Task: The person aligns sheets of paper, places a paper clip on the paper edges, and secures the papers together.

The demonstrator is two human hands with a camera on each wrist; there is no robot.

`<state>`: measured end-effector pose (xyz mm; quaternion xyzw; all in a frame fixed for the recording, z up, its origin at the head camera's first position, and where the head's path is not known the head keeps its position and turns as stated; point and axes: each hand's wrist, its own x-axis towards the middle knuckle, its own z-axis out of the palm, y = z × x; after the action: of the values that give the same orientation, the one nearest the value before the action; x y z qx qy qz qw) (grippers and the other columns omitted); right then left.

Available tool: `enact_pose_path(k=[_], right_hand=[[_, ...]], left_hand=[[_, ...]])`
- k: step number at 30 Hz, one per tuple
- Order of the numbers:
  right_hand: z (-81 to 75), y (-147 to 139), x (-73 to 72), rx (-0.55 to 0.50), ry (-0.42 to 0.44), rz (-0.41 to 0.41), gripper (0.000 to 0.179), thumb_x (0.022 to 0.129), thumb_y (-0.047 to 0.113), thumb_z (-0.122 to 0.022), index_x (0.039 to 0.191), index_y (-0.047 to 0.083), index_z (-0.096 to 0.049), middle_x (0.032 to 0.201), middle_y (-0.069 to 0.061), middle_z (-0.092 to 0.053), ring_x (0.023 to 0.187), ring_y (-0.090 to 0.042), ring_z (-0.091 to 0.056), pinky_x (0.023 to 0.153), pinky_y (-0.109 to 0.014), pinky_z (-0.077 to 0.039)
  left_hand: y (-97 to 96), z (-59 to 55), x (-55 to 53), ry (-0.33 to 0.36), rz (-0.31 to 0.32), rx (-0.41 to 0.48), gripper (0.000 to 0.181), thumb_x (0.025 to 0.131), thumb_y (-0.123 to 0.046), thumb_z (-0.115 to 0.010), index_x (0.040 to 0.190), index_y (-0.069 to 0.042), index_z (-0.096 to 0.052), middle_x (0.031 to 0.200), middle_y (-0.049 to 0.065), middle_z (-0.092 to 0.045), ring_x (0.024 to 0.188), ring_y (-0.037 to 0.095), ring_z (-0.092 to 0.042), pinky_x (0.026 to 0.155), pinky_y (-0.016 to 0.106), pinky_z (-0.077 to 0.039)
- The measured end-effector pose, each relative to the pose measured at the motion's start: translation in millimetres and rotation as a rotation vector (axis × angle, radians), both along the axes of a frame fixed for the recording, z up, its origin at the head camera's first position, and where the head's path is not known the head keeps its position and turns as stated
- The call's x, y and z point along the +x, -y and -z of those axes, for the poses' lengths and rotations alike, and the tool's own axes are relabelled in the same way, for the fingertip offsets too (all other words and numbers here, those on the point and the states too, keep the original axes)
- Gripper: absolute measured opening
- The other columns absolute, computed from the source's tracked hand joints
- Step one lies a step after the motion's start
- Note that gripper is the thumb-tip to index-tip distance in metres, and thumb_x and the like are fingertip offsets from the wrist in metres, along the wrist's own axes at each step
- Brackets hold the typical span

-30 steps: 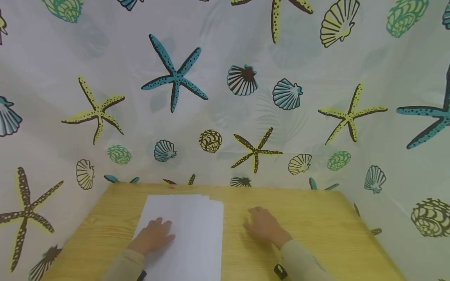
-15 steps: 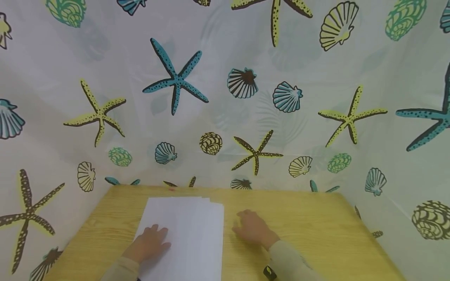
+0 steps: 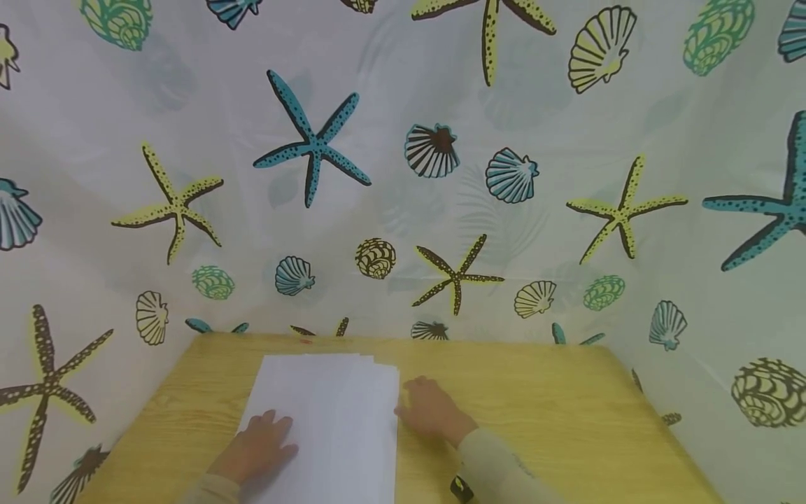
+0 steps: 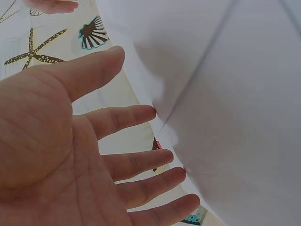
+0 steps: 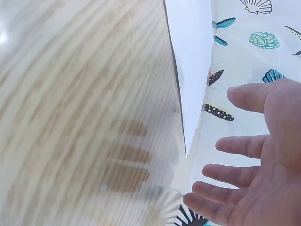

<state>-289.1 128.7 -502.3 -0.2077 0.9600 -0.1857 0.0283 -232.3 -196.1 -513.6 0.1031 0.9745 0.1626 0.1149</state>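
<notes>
Loosely stacked sheets of white paper (image 3: pixel 334 427) lie left of centre on the table, their top and right edges slightly staggered. On the left part of the stack rests my left hand (image 3: pixel 257 448), fingers spread; its fingertips touch the paper in the left wrist view, where the palm (image 4: pixel 42 141) shows bare. My right hand (image 3: pixel 431 411) is at the right edge of the paper, thumb and fingertips close beside that edge. In the right wrist view the right hand (image 5: pixel 254 165) has extended fingers with nothing between them, and the paper (image 5: pixel 190 56) lies beyond.
The wooden table (image 3: pixel 535 406) runs up to a white curtain (image 3: pixel 378 203) printed with starfish and shells, which stands behind it and on both sides. A small black item (image 3: pixel 462 488) sits under my right sleeve (image 3: pixel 504 465).
My right hand has moved left across the table to the paper's right edge. My left hand has slid slightly down and left over the sheets.
</notes>
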Motion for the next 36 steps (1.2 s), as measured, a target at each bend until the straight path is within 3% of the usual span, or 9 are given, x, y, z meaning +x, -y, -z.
enact_pose_path(k=[9, 17, 29, 36], right_hand=[[-3.4, 16, 1.1, 0.030, 0.014, -0.014, 0.052, 0.089, 0.034, -0.057, 0.128, -0.001, -0.053, 0.133, -0.020, -0.049, 0.126, -0.037, -0.041, 0.104, -0.049, -0.034], [-1.9, 31, -1.4, 0.092, -0.001, -0.018, 0.054, 0.089, 0.038, -0.058, 0.131, 0.004, -0.051, 0.134, -0.018, -0.047, 0.125, -0.034, -0.043, 0.103, -0.045, -0.037], [-0.5, 50, -5.3, 0.132, -0.020, -0.049, 0.055, 0.089, 0.040, -0.059, 0.132, 0.007, -0.051, 0.136, -0.016, -0.047, 0.125, -0.032, -0.044, 0.103, -0.042, -0.038], [-3.2, 66, -6.2, 0.168, -0.021, -0.043, 0.058, 0.090, 0.045, -0.057, 0.135, 0.008, -0.049, 0.137, -0.014, -0.045, 0.126, -0.031, -0.042, 0.102, -0.042, -0.038]], left_hand=[[1.2, 4.4, 0.4, -0.010, 0.009, -0.003, 0.049, 0.090, -0.031, -0.062, 0.125, 0.002, -0.054, 0.131, 0.037, -0.039, 0.120, 0.057, -0.033, 0.091, 0.069, -0.033], [3.3, 0.5, 5.5, 0.049, -0.014, 0.024, 0.054, 0.089, -0.031, -0.063, 0.128, 0.004, -0.052, 0.135, 0.038, -0.035, 0.125, 0.057, -0.026, 0.097, 0.069, -0.027], [5.5, 0.4, 9.2, 0.002, 0.005, -0.018, 0.052, 0.087, -0.033, -0.064, 0.123, 0.003, -0.055, 0.130, 0.035, -0.043, 0.122, 0.055, -0.034, 0.095, 0.066, -0.032], [6.8, -0.6, 10.6, 0.026, -0.009, -0.019, 0.059, 0.089, -0.036, -0.062, 0.127, 0.008, -0.051, 0.133, 0.037, -0.039, 0.124, 0.056, -0.031, 0.098, 0.066, -0.028]])
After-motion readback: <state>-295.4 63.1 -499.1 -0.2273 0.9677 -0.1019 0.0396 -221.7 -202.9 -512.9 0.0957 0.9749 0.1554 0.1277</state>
